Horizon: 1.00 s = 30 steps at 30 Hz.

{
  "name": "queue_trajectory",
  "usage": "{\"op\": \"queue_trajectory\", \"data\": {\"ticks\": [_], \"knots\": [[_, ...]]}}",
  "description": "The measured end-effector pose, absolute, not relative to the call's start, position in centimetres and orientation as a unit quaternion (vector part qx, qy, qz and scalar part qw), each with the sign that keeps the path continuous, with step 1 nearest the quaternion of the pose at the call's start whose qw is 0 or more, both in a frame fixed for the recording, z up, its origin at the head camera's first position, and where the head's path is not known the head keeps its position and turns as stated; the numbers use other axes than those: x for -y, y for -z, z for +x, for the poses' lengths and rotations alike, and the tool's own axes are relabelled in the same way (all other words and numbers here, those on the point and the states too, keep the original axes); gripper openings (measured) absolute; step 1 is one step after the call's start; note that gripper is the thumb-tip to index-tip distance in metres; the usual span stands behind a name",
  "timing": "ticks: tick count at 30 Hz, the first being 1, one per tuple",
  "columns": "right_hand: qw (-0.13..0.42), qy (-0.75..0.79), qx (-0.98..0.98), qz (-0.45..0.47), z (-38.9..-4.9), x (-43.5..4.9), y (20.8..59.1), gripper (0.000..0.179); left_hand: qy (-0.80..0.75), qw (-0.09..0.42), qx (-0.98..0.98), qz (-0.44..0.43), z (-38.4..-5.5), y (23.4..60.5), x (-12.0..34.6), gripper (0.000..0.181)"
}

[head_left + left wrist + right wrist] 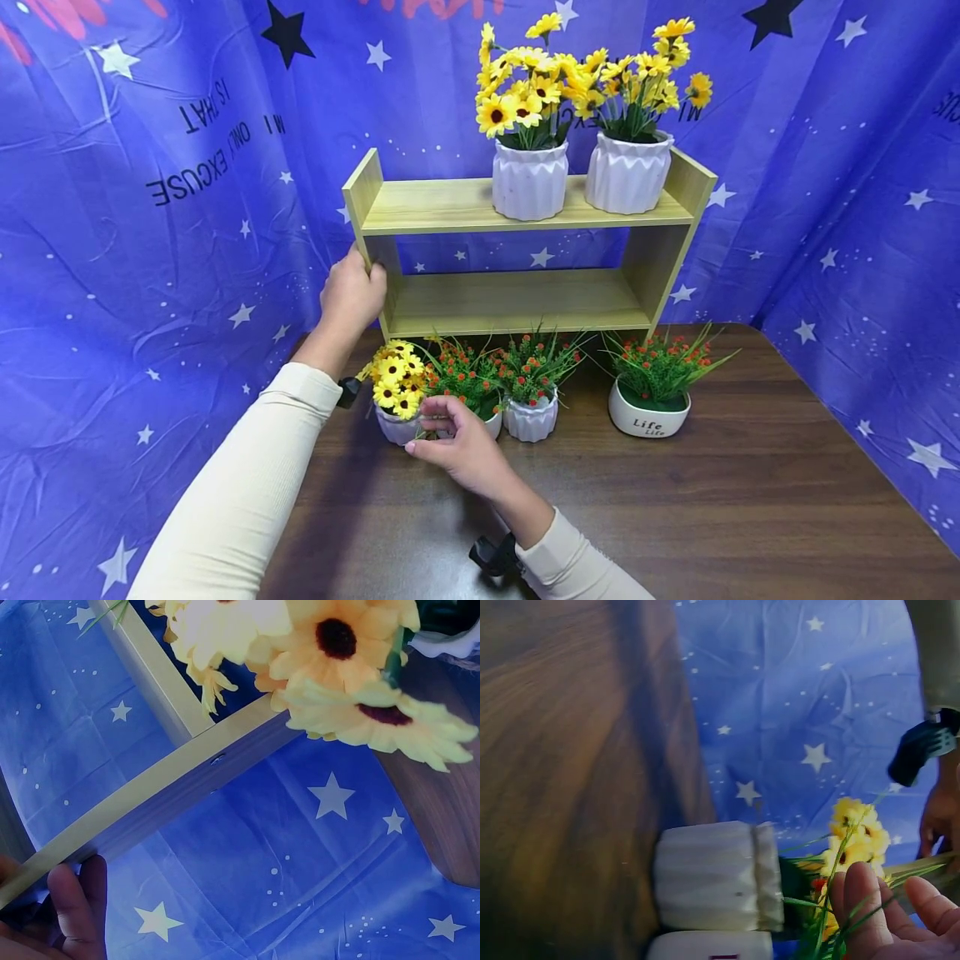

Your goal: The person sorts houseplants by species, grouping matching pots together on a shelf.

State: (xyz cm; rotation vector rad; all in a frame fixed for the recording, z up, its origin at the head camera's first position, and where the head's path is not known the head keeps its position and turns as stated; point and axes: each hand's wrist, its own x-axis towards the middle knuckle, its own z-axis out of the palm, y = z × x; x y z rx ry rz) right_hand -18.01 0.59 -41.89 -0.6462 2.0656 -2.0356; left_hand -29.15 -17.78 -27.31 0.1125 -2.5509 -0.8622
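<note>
My left hand (352, 292) grips the left side panel of a light wooden two-tier shelf (435, 204), thumb on the inner face. In the left wrist view its fingers (73, 904) wrap the edge of that side panel (142, 787). Low in front of the shelf, my right hand (467, 450) has loosely bent fingers and nothing visible in its grasp. It overlaps a potted plant with red blooms (461, 371), and its fingertips are close to a pot of yellow flowers (393, 383). In the right wrist view, green blades cross the fingers (864, 900).
Two white fluted pots of yellow flowers (528, 183) (628, 175) stand on the top tier, toward its right end. On the brown table (675, 517) are another white fluted pot (532, 419) with red blooms and a white "Life" planter (648, 417). A blue starry curtain (187, 275) surrounds the table.
</note>
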Motion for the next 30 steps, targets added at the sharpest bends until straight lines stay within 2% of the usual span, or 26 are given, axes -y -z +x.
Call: {"op": "queue_trajectory", "data": {"ticks": [18,30], "knots": [[0.074,0.660,-0.722,-0.193,-19.1,0.2,45.2,0.056,0.310,0.223,0.923,0.043,-29.1,27.2,17.7,0.032],[0.020,0.626,-0.761,-0.167,-21.0,0.4,46.6,0.062,0.307,0.223,0.924,0.042,-29.3,27.3,17.7,0.030]]}}
